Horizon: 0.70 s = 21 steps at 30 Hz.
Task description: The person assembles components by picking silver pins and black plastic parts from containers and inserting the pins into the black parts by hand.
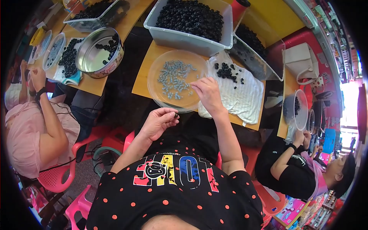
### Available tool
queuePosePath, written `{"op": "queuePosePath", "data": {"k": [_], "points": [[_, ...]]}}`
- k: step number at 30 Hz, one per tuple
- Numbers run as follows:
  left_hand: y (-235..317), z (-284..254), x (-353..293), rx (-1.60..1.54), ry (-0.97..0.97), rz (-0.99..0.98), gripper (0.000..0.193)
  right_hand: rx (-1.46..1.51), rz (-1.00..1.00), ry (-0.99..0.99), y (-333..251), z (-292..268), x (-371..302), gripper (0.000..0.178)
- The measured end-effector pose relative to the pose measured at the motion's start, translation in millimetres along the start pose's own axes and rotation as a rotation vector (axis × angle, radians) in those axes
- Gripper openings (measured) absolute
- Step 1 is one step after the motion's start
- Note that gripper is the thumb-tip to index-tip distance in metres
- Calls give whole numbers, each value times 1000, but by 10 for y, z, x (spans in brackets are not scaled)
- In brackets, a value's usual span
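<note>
My left hand [160, 122] is closed in a pinch on a small black round piece [176, 115], held just in front of the table's near edge. Over the right side of a shallow clear round tray, my right hand [209, 94] has thumb and fingertips pressed together; whatever is between them is too small to make out. The tray [152, 82] holds many small silver metal parts [174, 74], spread mostly at its middle and left. To its right lies a white cloth [245, 101] with a loose group of black round pieces [226, 72] on it.
Behind the tray stands a clear plastic bin [184, 40] heaped with black pieces; another bin [257, 57] is at its right. A round tin [82, 57] sits on the left table. People work at both sides, one in a pink top [30, 132], another in black [283, 168].
</note>
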State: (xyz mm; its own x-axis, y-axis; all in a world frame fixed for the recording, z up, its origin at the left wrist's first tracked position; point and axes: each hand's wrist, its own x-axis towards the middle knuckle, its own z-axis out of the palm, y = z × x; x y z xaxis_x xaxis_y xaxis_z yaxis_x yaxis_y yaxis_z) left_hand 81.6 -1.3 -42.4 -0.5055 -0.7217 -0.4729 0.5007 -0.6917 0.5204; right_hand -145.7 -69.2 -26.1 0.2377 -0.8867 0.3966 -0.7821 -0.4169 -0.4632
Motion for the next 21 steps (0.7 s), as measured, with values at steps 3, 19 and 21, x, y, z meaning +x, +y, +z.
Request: {"op": "queuePosePath", "data": {"k": [3, 19, 21], "points": [[63, -33, -19, -3, -27, 54, 15, -20, -35, -83, 14, 76, 69, 7], [212, -150, 0, -20, -263, -15, 16, -194, 57, -153, -116, 222, 3, 6], [292, -154, 12, -28, -261, -5, 17, -214, 69, -145, -142, 220, 19, 7]]}}
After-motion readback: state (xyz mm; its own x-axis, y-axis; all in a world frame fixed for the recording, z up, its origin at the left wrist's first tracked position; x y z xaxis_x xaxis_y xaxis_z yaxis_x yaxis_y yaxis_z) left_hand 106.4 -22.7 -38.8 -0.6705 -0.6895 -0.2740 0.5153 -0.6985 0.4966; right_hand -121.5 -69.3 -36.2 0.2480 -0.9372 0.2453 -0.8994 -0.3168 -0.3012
